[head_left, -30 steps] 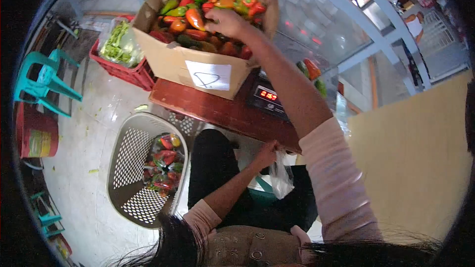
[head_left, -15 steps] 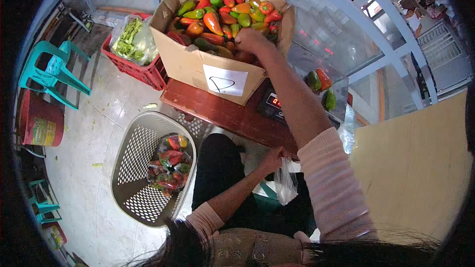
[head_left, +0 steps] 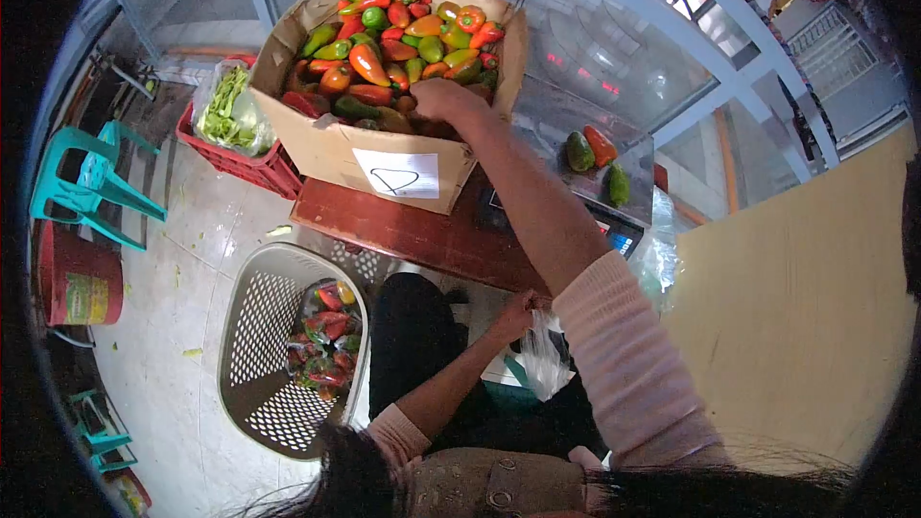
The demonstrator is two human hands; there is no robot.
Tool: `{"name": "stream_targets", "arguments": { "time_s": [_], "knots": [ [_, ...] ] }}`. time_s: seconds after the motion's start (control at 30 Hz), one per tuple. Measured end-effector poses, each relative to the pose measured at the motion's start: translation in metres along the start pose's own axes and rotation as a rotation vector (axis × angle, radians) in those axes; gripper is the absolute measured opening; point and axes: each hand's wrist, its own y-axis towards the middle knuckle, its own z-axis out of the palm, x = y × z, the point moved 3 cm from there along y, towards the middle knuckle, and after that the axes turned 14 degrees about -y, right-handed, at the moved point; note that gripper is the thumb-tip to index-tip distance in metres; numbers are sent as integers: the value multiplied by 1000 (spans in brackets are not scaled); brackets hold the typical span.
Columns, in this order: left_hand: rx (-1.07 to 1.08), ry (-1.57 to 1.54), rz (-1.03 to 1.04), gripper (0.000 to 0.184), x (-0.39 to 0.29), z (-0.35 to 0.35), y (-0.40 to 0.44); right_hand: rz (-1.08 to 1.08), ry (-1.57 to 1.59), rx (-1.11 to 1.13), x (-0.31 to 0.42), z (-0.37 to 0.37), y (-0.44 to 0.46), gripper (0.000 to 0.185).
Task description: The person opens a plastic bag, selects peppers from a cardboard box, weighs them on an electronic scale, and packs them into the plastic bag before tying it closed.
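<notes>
My right hand (head_left: 443,101) reaches into a cardboard box (head_left: 317,152) full of red, orange and green peppers (head_left: 367,65). Its fingers are down among the peppers near the box's front side, so their tips are hidden. Below the bench edge, my left hand (head_left: 519,311) is closed on the top of a clear plastic bag (head_left: 547,364), which hangs down over my lap. To the right of the box is a digital scale (head_left: 622,238), partly covered by my right forearm. Three peppers lie on its plate: a red one (head_left: 601,145) and two green ones (head_left: 579,151).
A red-brown bench (head_left: 384,235) carries the box. On the floor to the left stands a perforated basket (head_left: 264,326) with bagged peppers (head_left: 328,331). A red crate (head_left: 240,163) with bagged greens, a teal chair (head_left: 91,177) and a tan board (head_left: 787,297) are around.
The view has shifted, so the box appears further left and lower. My right hand stays among the peppers, slightly deeper in. My left hand still holds the bag.
</notes>
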Motion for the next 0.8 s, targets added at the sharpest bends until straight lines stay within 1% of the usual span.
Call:
{"name": "stream_targets", "arguments": {
  "time_s": [0.1, 0.2, 0.3, 0.4, 0.47, 0.5, 0.53, 0.6, 0.63, 0.7, 0.73, 0.8],
  "knots": [
    [19, -32, 76, 22, -7, -1, -6, 38, 133, 6, 3, -1, -7, 41],
    [-3, 9, 93, 22, -2, 1, -3, 35, 147, 50, 5, -8, -10, 41],
    [-15, 17, 104, 21, 24, 0, 2, -11, 66, 11, 3, -10, -2, 37],
    [3, -320, -173, 17, -8, 7, -8, -67, 183, -8, 0, -11, 2, 34],
    [-3, -84, -24, 14, -11, 4, -6, -106, 148, -14, -2, -9, 15, 31],
    [2, -60, -1, 13, -9, 4, -5, -124, 131, -18, -1, -9, 19, 31],
    [7, -35, 23, 12, -7, 4, -4, -126, 235, -27, -1, -9, 20, 32],
    [21, -128, -5, 11, -8, 5, -4, -129, 438, -44, -5, -10, 20, 34],
    [22, -151, -9, 11, -13, 5, -4, -118, 579, -255, -3, -7, 11, 38],
    [0, -101, 21, 12, -26, 4, -8, -149, 492, -268, -3, -9, 10, 40],
    [39, -158, -5, 11, -7, 5, -4, -163, 449, -275, -2, -11, 9, 41],
    [122, -272, -62, 11, 26, 5, 7, -145, 481, -276, 1, -13, 8, 40]
  ]
}}
